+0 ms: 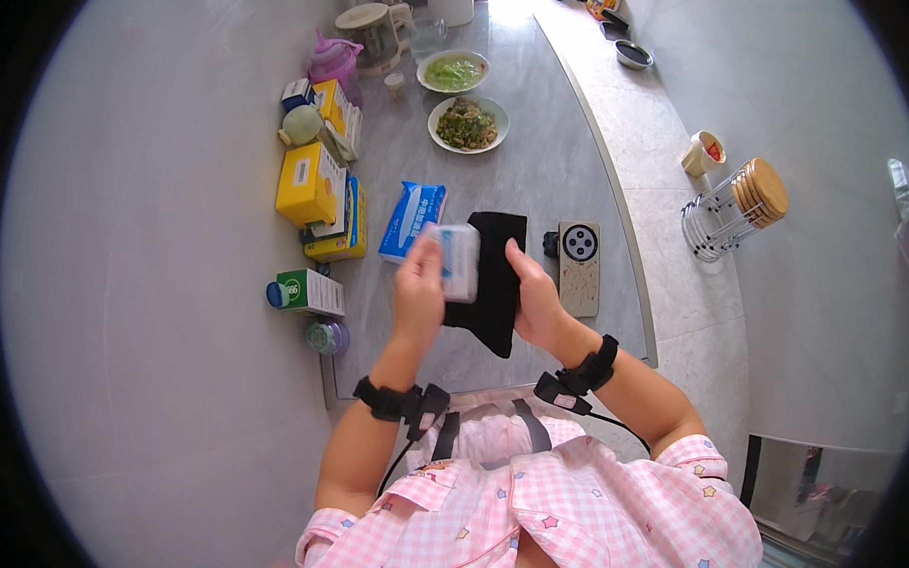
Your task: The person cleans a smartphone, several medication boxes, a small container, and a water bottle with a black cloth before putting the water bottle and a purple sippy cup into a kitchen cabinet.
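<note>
Over the grey table, my left hand is closed on a small white pack with a blue print, slightly blurred. My right hand holds a black cloth piece by its right side, thumb on top. The white pack overlaps the left part of the black cloth. A blue tissue pack lies just beyond my left hand. To the right of my right hand, a phone rests with its round camera unit upward, and a small black object touches its left edge.
Yellow boxes, a green and white box and a purple-sided jar line the left edge. Two dishes of food, a plate and a bowl, stand farther back near a glass coffee pot. A wire rack stands at right.
</note>
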{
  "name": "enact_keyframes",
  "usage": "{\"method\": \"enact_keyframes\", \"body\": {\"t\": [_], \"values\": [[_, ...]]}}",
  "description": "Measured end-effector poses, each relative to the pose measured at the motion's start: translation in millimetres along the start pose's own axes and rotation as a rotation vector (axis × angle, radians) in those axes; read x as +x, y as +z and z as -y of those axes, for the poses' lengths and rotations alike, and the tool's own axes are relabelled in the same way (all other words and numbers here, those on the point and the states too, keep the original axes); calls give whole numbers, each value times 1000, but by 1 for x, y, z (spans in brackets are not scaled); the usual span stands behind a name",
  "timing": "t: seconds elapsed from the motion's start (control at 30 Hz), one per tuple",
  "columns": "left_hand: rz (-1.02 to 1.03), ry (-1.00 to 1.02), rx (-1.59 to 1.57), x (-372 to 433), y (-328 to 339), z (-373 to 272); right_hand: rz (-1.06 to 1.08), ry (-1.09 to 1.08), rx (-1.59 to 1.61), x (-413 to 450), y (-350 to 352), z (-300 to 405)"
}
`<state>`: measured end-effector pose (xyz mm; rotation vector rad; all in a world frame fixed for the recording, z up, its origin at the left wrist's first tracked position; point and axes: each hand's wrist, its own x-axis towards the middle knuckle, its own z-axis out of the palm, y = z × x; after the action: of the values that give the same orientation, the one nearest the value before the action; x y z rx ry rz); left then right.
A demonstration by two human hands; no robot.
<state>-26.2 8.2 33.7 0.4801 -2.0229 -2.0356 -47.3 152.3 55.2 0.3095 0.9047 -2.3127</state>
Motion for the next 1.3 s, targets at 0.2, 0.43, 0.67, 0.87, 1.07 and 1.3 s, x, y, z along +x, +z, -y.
{"method": "enact_keyframes", "body": {"t": [0.2, 0.43, 0.67, 0.87, 1.07, 1.3], "values": [[-40, 116, 487, -5, 8, -7, 87, 70, 20, -4, 13, 0], [194, 390, 592, -19, 7, -16, 87, -88, -279, -9, 17, 9], [356, 650, 675, -28, 12, -33, 85, 208, -157, -4, 6, 33], [-13, 670, 654, -12, 33, -18, 183, 57, 11, -15, 20, 12], [122, 448, 523, -2, 36, -17, 168, -72, -147, -18, 19, 13], [306, 819, 662, -9, 29, -38, 183, 51, -71, -3, 12, 40]]}}
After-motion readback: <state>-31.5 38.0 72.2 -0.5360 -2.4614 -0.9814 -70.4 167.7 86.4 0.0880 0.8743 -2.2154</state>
